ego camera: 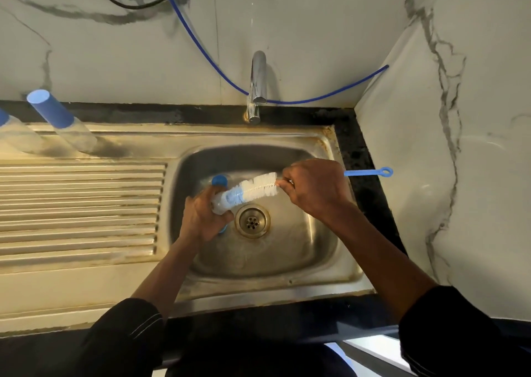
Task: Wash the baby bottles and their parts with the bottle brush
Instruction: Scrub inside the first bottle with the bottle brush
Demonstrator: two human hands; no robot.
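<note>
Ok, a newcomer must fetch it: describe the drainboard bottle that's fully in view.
Left of the sink basin lies the ribbed drainboard. At its back edge stand two clear, blue-capped bottles. Take the bottle nearer the tap; the other bottle is cut off at the picture's edge.

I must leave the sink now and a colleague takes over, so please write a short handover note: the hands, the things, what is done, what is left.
Left hand: grips a clear bottle over the sink.
Right hand: grips the bottle brush, bristle tip inside the bottle's mouth.
A blue-capped bottle stands on the drainboard; a second one is cut off by the frame edge.
Done: unclear whether those two are washed.
Left: finish scrubbing the held bottle, then probably the others and their parts.
</note>
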